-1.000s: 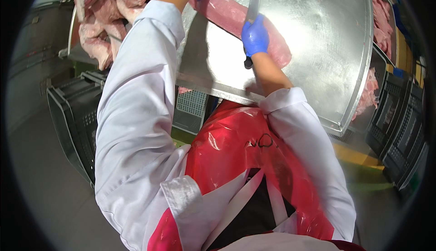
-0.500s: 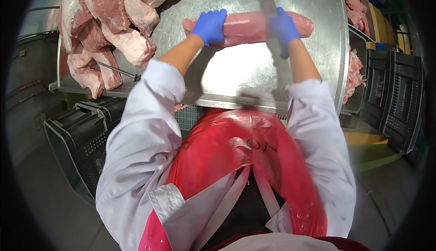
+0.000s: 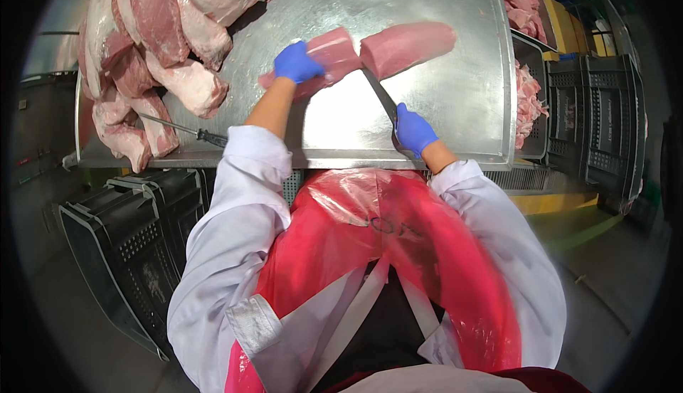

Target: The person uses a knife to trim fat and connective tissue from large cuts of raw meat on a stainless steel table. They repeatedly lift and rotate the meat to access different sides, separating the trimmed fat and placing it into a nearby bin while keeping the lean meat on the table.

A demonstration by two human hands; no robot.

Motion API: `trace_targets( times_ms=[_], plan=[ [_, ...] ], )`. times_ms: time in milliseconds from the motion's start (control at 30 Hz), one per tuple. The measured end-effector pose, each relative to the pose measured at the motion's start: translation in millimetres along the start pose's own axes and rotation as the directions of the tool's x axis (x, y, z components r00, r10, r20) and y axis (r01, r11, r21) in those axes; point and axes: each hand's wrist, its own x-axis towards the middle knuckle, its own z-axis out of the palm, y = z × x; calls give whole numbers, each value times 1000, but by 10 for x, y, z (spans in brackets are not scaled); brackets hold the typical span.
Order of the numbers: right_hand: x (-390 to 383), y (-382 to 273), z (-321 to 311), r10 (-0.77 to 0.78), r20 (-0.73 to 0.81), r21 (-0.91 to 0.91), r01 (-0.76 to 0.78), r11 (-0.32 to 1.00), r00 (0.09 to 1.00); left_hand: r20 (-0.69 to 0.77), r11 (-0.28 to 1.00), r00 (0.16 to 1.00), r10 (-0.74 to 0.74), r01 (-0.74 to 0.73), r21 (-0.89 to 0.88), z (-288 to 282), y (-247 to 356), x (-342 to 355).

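Observation:
My left hand (image 3: pixel 299 62), in a blue glove, is closed on the left piece of a pink boneless meat loin (image 3: pixel 336 50), pressing it on the metal table (image 3: pixel 434 112). In my right hand (image 3: pixel 415 130), also blue-gloved, a knife (image 3: pixel 382 96) is gripped by its handle, its dark blade slanting up and left. The blade's tip end lies at the gap between the two cut pieces. The right meat piece (image 3: pixel 409 48) rests apart on the table, its cut end toward the gap, with no hand on it.
Large raw meat cuts (image 3: pixel 153 23) are piled at the table's left, a sharpening steel (image 3: pixel 186 130) lying beside them. Trimmings fill containers past the right edge, one a grey crate (image 3: pixel 533 101). Black crates (image 3: pixel 128 243) stand at lower left, more black crates (image 3: pixel 597 115) at right.
The single loin is now in two pieces with a gap between them. My right hand has left the meat and moved down and left, the knife now pointing at the gap.

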Motion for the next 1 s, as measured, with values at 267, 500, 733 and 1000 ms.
trace_targets(
  times_ms=[267,500,733,1000],
  plan=[
    [-1087,1207,-336,-61,123,380,10,925,991,436,-131,898,57,440,-888,749,-835,-787],
    [-1423,2049,-653,61,-27,568,-35,822,998,40,-369,899,437,220,-903,-558,2391,-1],
    [-1535,2900,-763,115,-265,596,68,800,957,30,976,988,154,-157,149,672,2639,627],
    [-1941,3711,-362,230,-176,837,23,547,957,242,642,958,153,89,-761,1025,1677,684]
  ],
)
